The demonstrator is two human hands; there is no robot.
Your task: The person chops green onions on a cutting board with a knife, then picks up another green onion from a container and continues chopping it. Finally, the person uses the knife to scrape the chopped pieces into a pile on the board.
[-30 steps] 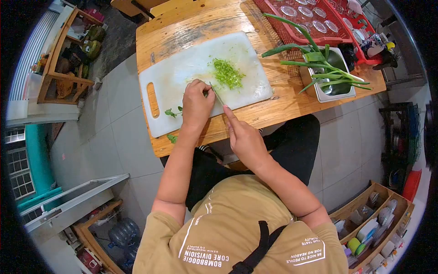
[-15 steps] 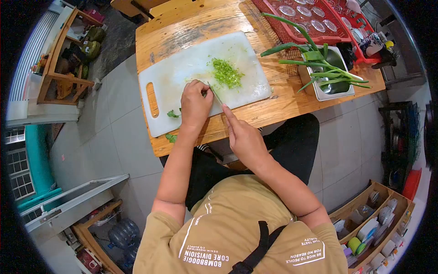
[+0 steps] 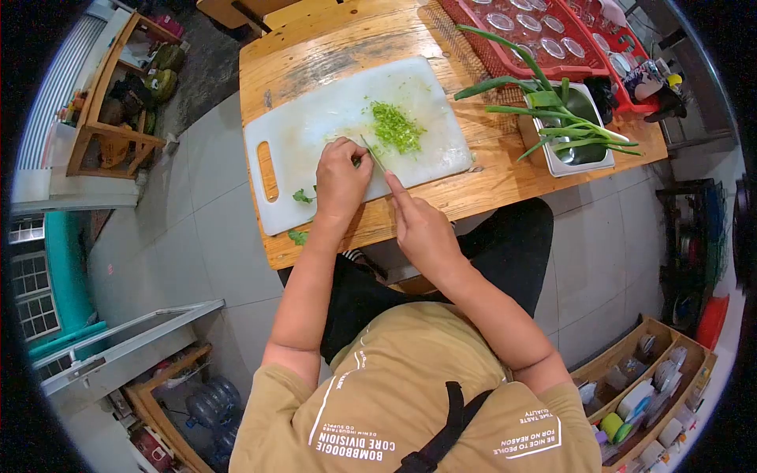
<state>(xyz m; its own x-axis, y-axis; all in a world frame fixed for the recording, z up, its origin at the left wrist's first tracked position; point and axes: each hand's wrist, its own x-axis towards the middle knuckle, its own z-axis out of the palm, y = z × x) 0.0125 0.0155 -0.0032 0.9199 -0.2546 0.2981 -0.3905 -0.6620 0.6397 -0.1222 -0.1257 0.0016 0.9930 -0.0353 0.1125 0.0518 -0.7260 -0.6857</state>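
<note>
Evidently mid-chop, the left hand (image 3: 341, 180) pinned scallion stalks (image 3: 303, 195) on the cutting board (image 3: 315, 110), grip curled over them; the right hand (image 3: 422, 232) clasped the knife (image 3: 373, 154). Any further cut wanted fingertips tucked.

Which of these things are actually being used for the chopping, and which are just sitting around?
In use: left hand, stalks under it, right hand, knife, cutting board, chopped greens, spare onions in tray.
Lying about: red crates, glasses, wooden shelf.
</note>
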